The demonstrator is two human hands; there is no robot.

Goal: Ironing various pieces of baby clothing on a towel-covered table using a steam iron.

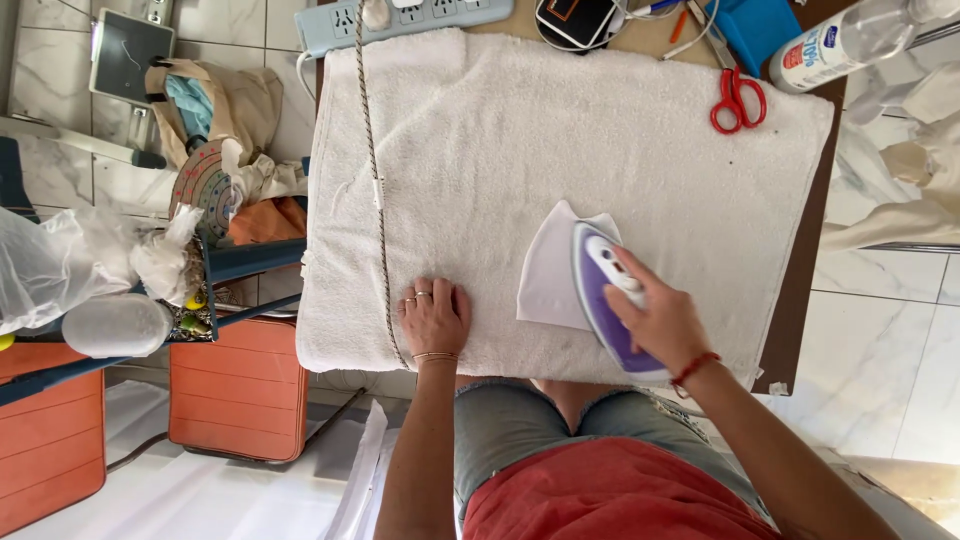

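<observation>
My right hand (662, 318) is wrapped shut around the handle of the purple and white iron (606, 300), fingers curled over the top, thumb tucked along the side. The iron sits flat under my palm, its nose resting on a small white piece of cloth (548, 268) that spreads out just past my fingertips, toward my left. Cloth and iron both lie on the white towel (560, 140) that covers the table.

My left hand (434, 318) lies flat on the towel, well apart from the iron, fingers stretched open and close together, gripping nothing, only pressing the terry. Just beside its little finger the braided cord (372, 150) runs away from me over the towel, up toward the pale power strip (400, 20) at the far edge.

Far beyond my right fingers, at the towel's far corner, lie the red scissors (737, 100), and past them a clear plastic bottle (850, 40) on its side. Out to the left of my left hand, off the table, stand orange boxes (240, 390) and a beige bag (225, 110) on the floor.
</observation>
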